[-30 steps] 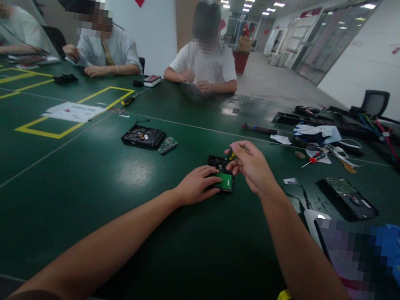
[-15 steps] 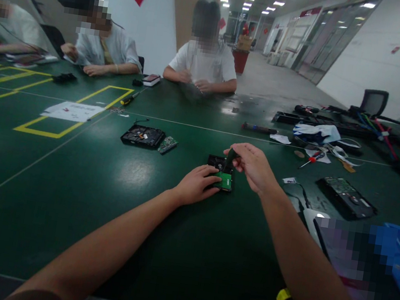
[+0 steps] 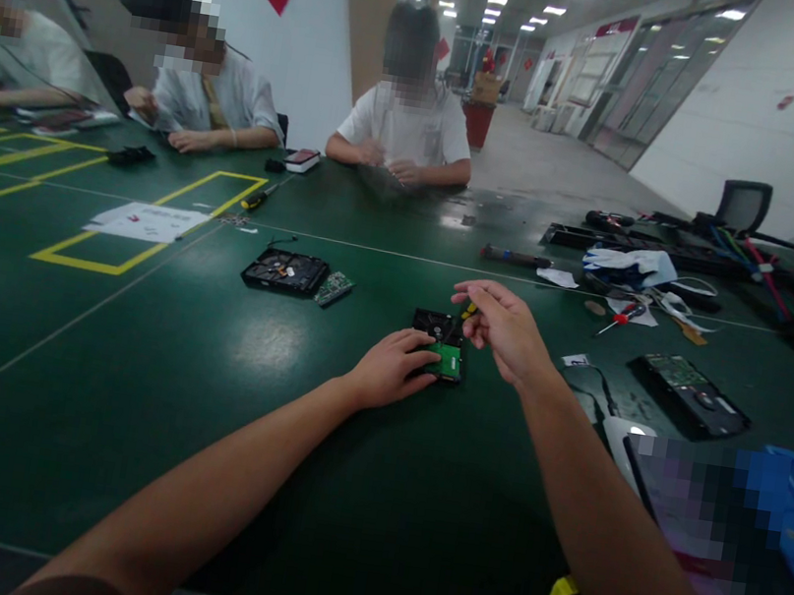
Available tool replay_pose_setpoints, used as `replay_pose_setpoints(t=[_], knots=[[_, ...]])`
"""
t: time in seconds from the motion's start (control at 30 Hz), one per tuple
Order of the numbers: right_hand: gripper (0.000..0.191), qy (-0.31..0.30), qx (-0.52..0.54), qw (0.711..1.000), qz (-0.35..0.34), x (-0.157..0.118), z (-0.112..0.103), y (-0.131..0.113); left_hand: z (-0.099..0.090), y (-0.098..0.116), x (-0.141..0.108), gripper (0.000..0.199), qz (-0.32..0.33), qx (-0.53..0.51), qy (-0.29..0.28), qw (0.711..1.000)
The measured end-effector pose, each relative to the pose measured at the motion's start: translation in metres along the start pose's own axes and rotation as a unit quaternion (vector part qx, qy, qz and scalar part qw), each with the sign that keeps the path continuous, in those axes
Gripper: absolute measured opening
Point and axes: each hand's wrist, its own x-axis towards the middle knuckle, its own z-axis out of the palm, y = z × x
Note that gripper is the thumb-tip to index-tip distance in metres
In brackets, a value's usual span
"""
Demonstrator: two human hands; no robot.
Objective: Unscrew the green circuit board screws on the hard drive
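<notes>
Black rectangular hard drive with green circuit board (image 3: 450,353): on dark green counter (image 3: 196,446), partly beneath left hand (image 3: 391,366), palm down, fingers spread, unclenched. Right hand (image 3: 501,328): raised beside far right corner, fingers curled, grasping yellow-and-black tool handle (image 3: 470,310).

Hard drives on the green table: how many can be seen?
3. One drive lies partly under the left hand; another drive is farther left, beside a loose board; the third drive is at the right. Others may be hidden.
</notes>
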Motion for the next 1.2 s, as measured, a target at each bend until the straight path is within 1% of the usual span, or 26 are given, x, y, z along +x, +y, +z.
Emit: replay_pose_setpoints(t=[0.07, 0.2, 0.37, 0.57, 0.63, 0.7, 0.77, 0.97, 1.1, 1.2], knots=[[0.019, -0.003, 0.0, 1.0, 0.006, 0.0002, -0.0002, -0.0007, -0.0003, -0.0003, 0.0, 0.036, 0.001, 0.004, -0.002, 1.0], [0.02, -0.007, 0.032, 0.999, 0.015, -0.0001, 0.0009, -0.0013, 0.0002, -0.0011, 0.0002, 0.037, 0.006, 0.007, -0.002, 1.0], [0.014, -0.004, 0.021, 1.0, 0.021, 0.0007, 0.0, -0.0004, 0.0017, -0.0014, 0.0001, 0.036, 0.008, 0.011, 0.001, 1.0], [0.029, -0.005, 0.009, 1.0, 0.016, -0.0003, 0.0024, 0.0021, 0.0008, -0.0002, 0.0004, 0.036, 0.008, 0.0, 0.007, 1.0], [0.027, -0.019, 0.01, 1.0, 0.018, -0.0016, 0.0035, 0.0008, 0.0008, -0.0002, 0.0006, 0.035, 0.009, -0.003, 0.008, 1.0], [0.02, -0.032, 0.01, 0.999, 0.013, -0.0022, 0.0034, -0.001, 0.0012, -0.0007, 0.0005, 0.035, 0.009, -0.004, 0.007, 1.0], [0.014, -0.032, 0.004, 0.999, 0.006, -0.0016, 0.0021, -0.0022, 0.0018, -0.0013, 0.0002, 0.036, 0.008, -0.001, 0.006, 1.0], [0.02, -0.007, -0.025, 1.0, 0.001, 0.0008, -0.0004, -0.0022, 0.0021, -0.0023, -0.0007, 0.036, 0.006, 0.007, 0.0, 1.0], [0.016, -0.006, 0.014, 0.999, 0.03, -0.0012, 0.0036, -0.0033, 0.0016, -0.0021, -0.0006, 0.037, 0.005, 0.008, -0.002, 1.0], [0.012, -0.004, 0.037, 0.999, 0.037, -0.0018, 0.0048, -0.0042, 0.0014, -0.0016, -0.0004, 0.036, 0.008, 0.011, 0.0, 1.0]])
